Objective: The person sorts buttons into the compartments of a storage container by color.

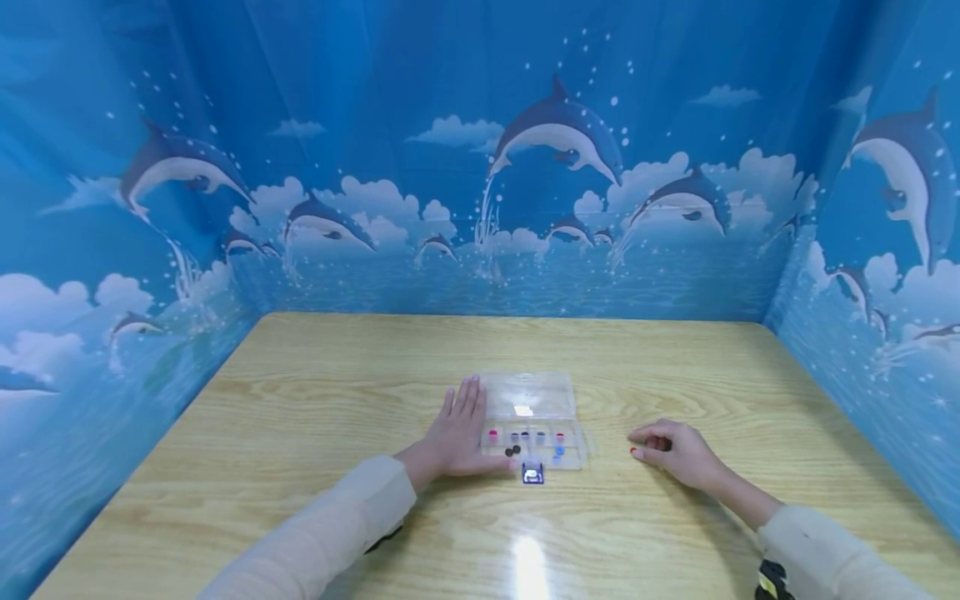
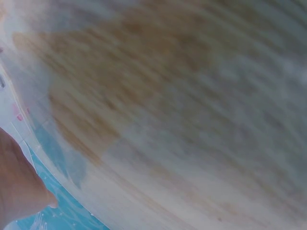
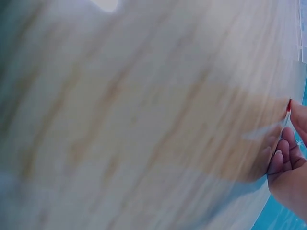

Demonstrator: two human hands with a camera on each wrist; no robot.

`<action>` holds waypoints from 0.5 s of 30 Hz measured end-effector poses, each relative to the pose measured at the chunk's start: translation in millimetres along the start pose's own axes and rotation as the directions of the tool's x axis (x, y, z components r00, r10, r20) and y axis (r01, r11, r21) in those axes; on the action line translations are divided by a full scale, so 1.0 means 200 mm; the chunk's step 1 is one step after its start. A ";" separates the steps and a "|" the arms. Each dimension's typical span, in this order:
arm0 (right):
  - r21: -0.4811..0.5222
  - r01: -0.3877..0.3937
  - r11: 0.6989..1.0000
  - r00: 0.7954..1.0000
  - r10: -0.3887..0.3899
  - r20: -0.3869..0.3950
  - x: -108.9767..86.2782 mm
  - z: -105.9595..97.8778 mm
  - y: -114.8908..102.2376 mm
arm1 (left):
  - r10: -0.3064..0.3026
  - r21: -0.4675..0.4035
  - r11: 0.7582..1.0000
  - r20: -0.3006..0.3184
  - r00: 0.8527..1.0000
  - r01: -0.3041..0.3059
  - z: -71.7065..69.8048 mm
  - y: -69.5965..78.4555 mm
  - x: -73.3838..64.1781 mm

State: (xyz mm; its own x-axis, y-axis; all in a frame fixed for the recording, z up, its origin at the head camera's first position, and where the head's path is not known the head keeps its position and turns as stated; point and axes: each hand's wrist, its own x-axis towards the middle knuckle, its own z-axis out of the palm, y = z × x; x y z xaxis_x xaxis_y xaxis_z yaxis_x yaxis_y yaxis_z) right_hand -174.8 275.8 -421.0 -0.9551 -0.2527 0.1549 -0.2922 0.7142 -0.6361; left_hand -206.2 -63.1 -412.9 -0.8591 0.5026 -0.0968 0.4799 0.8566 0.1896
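Observation:
A clear plastic compartment box [image 1: 579, 450] lies on the table with its transparent lid [image 1: 546, 390] folded back. My left hand [image 1: 459, 437] rests along the box's left side, fingers straight and pointing away, thumb stretched along the front edge. Inside the box are a pink piece [image 1: 492, 436], dark brown pieces [image 1: 510, 452], blue pieces [image 1: 558, 451] and a red piece [image 1: 560, 437]. To the right of the box, low over the table, my right hand [image 1: 678, 450] pinches a small red piece [image 3: 289, 105] at the thumb tip, its other fingers curled.
A small square with a dark blue border [image 1: 532, 473] sits at the box's front edge. The wood-grain table [image 1: 337, 383] is enclosed at the back and sides by a blue dolphin-print curtain [image 1: 420, 167]. Light glares off the tabletop in front of the box.

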 end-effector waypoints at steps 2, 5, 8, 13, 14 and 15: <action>0.002 -0.003 1.000 1.000 0.003 -0.002 0.00 0.00 0.00 | 0.000 -0.001 1.000 0.002 1.000 0.000 0.00 0.00 0.00; 0.006 -0.008 1.000 1.000 0.008 -0.001 0.00 0.00 -0.01 | 0.001 -0.002 1.000 0.001 1.000 -0.001 0.00 0.00 0.00; 0.008 -0.011 1.000 1.000 0.011 0.003 0.01 0.00 -0.01 | 0.003 0.003 1.000 -0.002 1.000 -0.003 -0.01 0.00 0.00; 0.008 -0.018 1.000 1.000 0.018 0.011 0.01 0.00 -0.01 | 0.003 0.006 1.000 0.000 1.000 -0.003 -0.01 0.00 -0.01; 0.007 -0.020 1.000 1.000 0.020 0.010 0.01 0.00 -0.01 | 0.002 0.005 1.000 0.000 1.000 -0.002 -0.01 0.00 -0.01; 0.007 -0.021 1.000 1.000 0.021 0.009 0.01 0.00 -0.01 | 0.002 0.005 1.000 0.000 1.000 -0.002 -0.01 0.00 0.00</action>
State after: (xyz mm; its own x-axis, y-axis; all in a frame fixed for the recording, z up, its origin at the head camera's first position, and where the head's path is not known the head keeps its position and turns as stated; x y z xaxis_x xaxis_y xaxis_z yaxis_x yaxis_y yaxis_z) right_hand -175.8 273.7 -419.4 -0.9605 -0.2437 0.1344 -0.2716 0.7146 -0.6447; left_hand -205.2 -63.0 -411.6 -0.8582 0.5041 -0.0969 0.4820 0.8564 0.1852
